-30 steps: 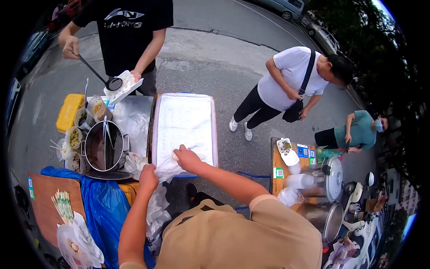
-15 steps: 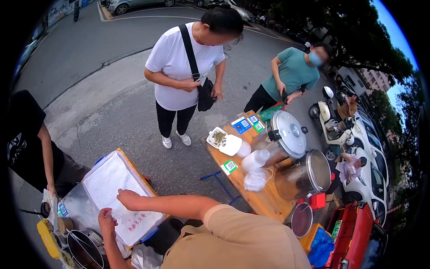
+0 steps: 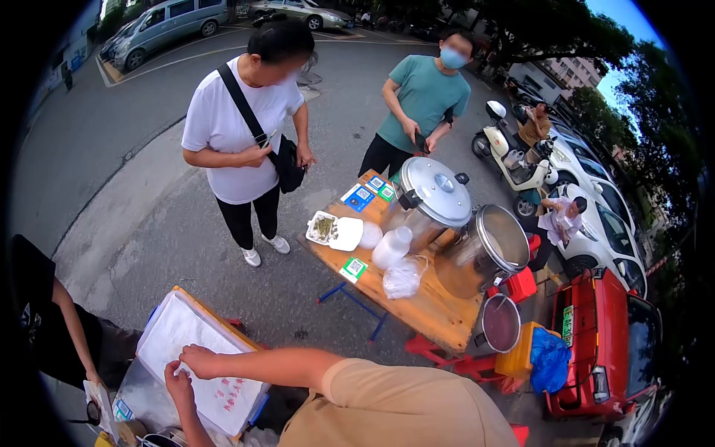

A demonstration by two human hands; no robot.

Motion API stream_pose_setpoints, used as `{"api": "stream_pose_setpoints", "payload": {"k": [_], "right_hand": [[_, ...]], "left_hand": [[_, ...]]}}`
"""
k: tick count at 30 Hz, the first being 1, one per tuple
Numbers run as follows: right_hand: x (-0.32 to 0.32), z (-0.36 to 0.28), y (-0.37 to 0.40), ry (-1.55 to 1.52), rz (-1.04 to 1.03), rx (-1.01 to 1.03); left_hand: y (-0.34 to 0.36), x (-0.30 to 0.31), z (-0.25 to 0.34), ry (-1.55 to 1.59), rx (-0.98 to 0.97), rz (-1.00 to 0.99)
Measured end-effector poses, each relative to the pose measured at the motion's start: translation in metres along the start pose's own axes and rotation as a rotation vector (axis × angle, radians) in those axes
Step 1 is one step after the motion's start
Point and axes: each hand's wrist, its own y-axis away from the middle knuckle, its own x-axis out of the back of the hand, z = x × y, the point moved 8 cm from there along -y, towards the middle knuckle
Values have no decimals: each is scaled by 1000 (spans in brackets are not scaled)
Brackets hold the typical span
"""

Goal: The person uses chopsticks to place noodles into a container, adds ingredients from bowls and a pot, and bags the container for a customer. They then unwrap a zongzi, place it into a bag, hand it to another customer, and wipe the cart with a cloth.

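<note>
My right hand (image 3: 197, 362) reaches in from the right with its fingers closed. My left hand (image 3: 178, 384), fingers pinched, is right beside it, and the fingertips of both nearly meet. Something small and pale may be between them, but I cannot make it out. Both hands are above a white cloth (image 3: 179, 324) with red writing, spread over a box with a blue edge (image 3: 258, 410). At the far left a person in black (image 3: 56, 328) has a hand (image 3: 94, 378) near the stall's side, by a blue-and-white code card (image 3: 123, 410).
A wooden table (image 3: 439, 324) bears a lidded steel pot (image 3: 436, 194), an open steel pot (image 3: 503, 238), stacked white cups (image 3: 392, 247) and an open foam box (image 3: 346, 233). A person in white (image 3: 238, 127) and a masked person in green (image 3: 428, 97) stand beyond. A red vehicle (image 3: 603, 350) is at right.
My right hand has moved in toward my left hand, so the two now almost touch above the cloth. The view has swung to the right, and the table and people appear further left.
</note>
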Motion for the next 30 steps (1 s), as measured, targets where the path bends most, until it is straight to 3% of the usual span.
{"api": "stream_pose_setpoints", "payload": {"k": [1, 2, 7, 9, 10, 11, 15, 18, 20, 21, 23, 26, 27, 28, 30], "right_hand": [[0, 3, 6, -13, 59, 7], [-1, 5, 9, -25, 118, 13], [7, -8, 31, -43, 15, -121], [-1, -5, 39, -49, 96, -136], [-7, 1, 44, -56, 174, -149], [-12, 5, 51, -89, 238, -147], [-5, 15, 103, -111, 374, -159], [-19, 50, 152, -93, 428, -209], [-63, 90, 175, 37, 438, -233], [-69, 100, 190, 38, 447, -243], [-92, 83, 217, 189, 187, 119], [-50, 47, 252, 353, 152, -54], [-43, 41, 264, 400, 307, -18], [-45, 48, 266, 402, 327, -36], [-57, 83, 261, 334, 179, -127]], "left_hand": [[8, 0, 1, -219, -138, 32], [13, -2, -10, -266, -116, -8], [19, -10, -47, -51, -72, -47], [24, -6, -55, -73, -100, -48], [31, -5, -52, -97, -124, -45], [54, -8, -13, -161, -241, -43], [84, -6, -5, -380, -272, 38], [122, -28, 25, -617, -486, 130], [160, -68, 57, -579, -520, -46], [174, -105, 73, -532, -552, -258], [219, -175, 107, -402, -585, -638], [292, -256, 163, -240, -578, -1080], [305, -275, 176, -243, -589, -1099], [325, -295, 189, -167, -596, -1237], [348, -330, 209, -96, -606, -1398]]}}
